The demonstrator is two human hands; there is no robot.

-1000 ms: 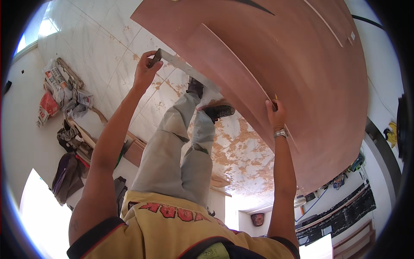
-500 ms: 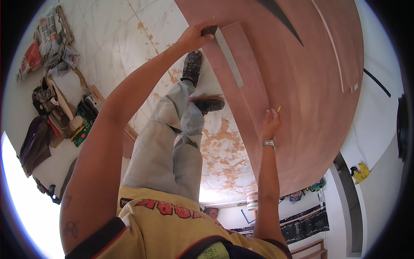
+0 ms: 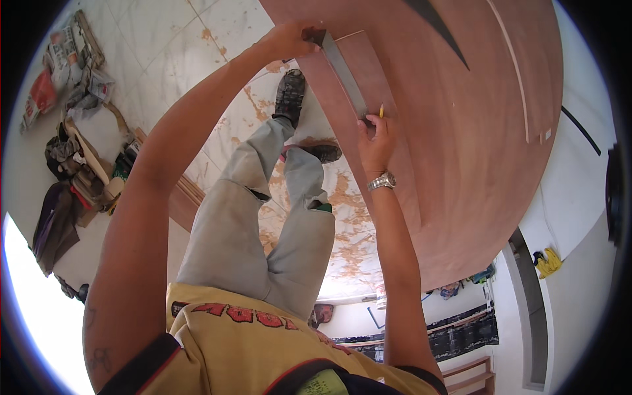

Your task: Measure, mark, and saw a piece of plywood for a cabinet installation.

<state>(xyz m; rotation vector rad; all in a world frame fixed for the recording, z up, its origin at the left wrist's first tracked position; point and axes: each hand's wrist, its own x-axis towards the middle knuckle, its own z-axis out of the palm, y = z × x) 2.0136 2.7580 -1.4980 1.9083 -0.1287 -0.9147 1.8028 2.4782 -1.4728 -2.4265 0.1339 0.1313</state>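
A try square with a dark stock and a flat metal blade (image 3: pixel 345 74) lies across a narrow reddish-brown board (image 3: pixel 368 62). My left hand (image 3: pixel 289 41) is closed round its stock at the board's far left edge. Between the fingers of my right hand (image 3: pixel 377 146), a short yellow pencil (image 3: pixel 382 110) sticks up. The fingertips of that hand are at the blade's near end; whether they press on it is hard to tell. Beneath the narrow board spreads a large reddish-brown wooden panel (image 3: pixel 461 164).
A thin wooden strip (image 3: pixel 513 72) lies on the panel's right part, and a dark pointed shape (image 3: pixel 441 33) shows at its far side. Bags and tools (image 3: pixel 85 164) are heaped on the left floor. Sawdust marks the tiles (image 3: pixel 352 224) by my shoes (image 3: pixel 289 95).
My right hand has moved up and left along the narrow board to the blade's end, pencil still in it. The left hand has shifted slightly left with the try square.
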